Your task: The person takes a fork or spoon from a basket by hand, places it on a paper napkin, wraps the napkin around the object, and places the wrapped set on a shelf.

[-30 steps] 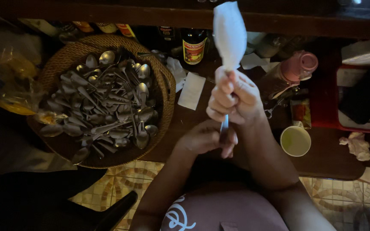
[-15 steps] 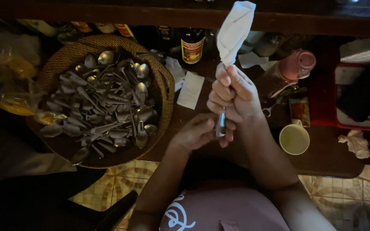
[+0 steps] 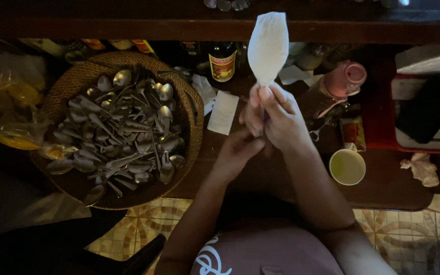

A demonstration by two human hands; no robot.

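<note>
Dim, warm light; edges murky, perhaps slightly soft.

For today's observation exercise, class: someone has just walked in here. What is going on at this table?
A person holds up a piece of cutlery whose upper end is wrapped in a white paper napkin. The right hand grips it just below the wrapping, and the left hand touches its lower end. To the left, a round woven basket holds a heap of metal spoons. A small cup stands on the right.

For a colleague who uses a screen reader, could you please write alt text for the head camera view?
Seen from above, the right hand holds a white paper napkin wrapped around cutlery, with the left hand just beneath. A round woven basket of metal spoons sits left on the dark table.
</note>
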